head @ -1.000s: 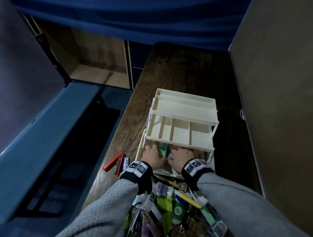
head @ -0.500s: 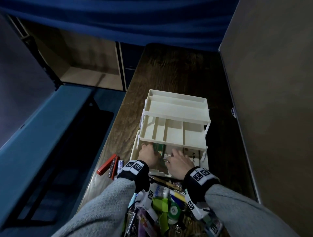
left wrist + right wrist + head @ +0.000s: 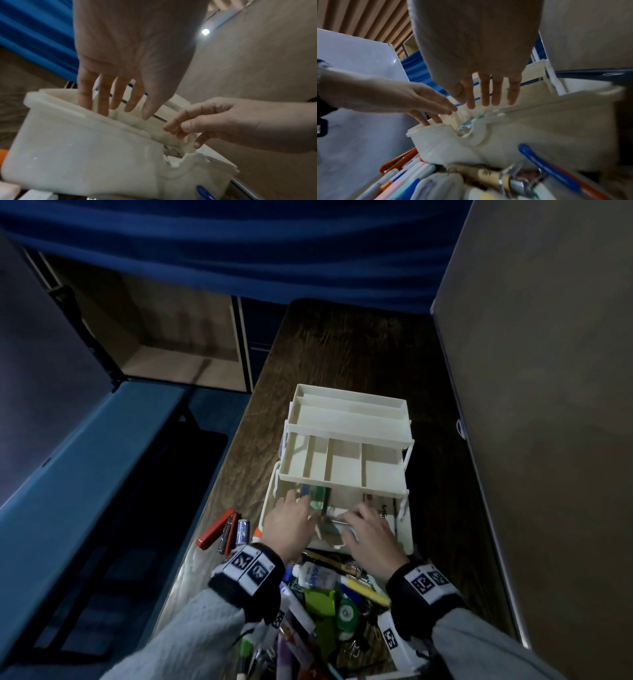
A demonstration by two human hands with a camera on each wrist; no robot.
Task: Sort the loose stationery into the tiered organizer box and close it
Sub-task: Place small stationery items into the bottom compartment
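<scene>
Reaching into bottom bin of organizer box (image 3: 342, 460), both hands empty, fingers straight. Left hand (image 3: 291, 525) fingertips over green packet (image 3: 318, 497), right hand (image 3: 368, 537) beside it. Loose stationery pile (image 3: 325, 594) lies behind both wrists, toward body.

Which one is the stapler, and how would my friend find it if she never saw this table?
Start at the cream tiered organizer box in the middle of the dark wooden table. Look just left of its near corner, beside the person's left hand. The stapler lies there at a slant, long and bright red, unlike the small blue-and-silver battery next to it.
</scene>
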